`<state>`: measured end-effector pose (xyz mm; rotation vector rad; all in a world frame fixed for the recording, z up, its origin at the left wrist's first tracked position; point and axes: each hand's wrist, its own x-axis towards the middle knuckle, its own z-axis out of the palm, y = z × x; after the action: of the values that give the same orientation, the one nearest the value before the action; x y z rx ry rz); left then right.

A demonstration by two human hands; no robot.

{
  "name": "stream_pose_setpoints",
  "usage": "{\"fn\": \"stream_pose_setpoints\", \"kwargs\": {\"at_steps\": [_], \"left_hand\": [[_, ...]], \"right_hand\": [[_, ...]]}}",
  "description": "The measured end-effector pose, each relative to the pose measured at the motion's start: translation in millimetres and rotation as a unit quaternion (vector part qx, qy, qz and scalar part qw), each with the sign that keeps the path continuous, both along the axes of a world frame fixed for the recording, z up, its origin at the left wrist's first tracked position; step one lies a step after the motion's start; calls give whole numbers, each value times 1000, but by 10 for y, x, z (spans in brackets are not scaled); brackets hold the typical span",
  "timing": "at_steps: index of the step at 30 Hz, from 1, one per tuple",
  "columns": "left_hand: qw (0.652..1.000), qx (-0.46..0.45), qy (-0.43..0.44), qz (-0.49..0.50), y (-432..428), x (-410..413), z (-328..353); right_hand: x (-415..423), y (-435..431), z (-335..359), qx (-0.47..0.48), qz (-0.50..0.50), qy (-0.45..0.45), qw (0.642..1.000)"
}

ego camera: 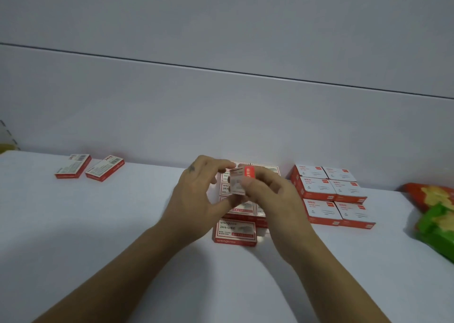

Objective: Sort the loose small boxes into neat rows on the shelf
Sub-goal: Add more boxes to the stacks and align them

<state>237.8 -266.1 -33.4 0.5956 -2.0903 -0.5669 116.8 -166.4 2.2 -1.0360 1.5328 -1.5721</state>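
Note:
Both hands hold one small red and white box (239, 180) upright above the shelf's middle. My left hand (199, 195) pinches its left side with fingers over the top and thumb below. My right hand (267, 190) grips its right side. Under the hands lies a two-column block of flat red and white staple boxes, largely hidden; its nearest box (235, 230) sticks out toward me. To the right, thicker boxes (329, 192) stand in two neat columns. Two loose boxes lie far left, one (73, 166) beside the other (105, 168).
The white shelf (122, 224) ends at a white back wall. Red and green snack bags (437, 214) lie at the right edge. A yellowish object (6, 147) shows at the far left edge.

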Motion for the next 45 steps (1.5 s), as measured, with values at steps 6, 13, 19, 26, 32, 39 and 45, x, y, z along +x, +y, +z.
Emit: {"fn": "stream_pose_setpoints", "kwargs": {"at_steps": [6,13,19,26,32,39,45], "left_hand": [[995,95,-17,-21,64,17,87],[983,179,21,-45,130,22,163],[940,317,83,-99,108,14,191],[905,390,128,-113,102,26,212],[890,425,130,-99,85,34,240],[970,228,-9,-84,93,54,192],[995,92,-27,3,110,6,109]], "right_hand": [[-101,-35,13,31,-50,-75,995],[-108,15,56,-1,-95,-7,995],[-124,8,34,-13,-88,21,996],[-150,11,26,-14,5,21,1000],[-47,-26,-94,14,95,73,993],[-55,-56,-47,-14,-33,-98,995],[-67,-60,-67,-3,-54,-129,990]]}}
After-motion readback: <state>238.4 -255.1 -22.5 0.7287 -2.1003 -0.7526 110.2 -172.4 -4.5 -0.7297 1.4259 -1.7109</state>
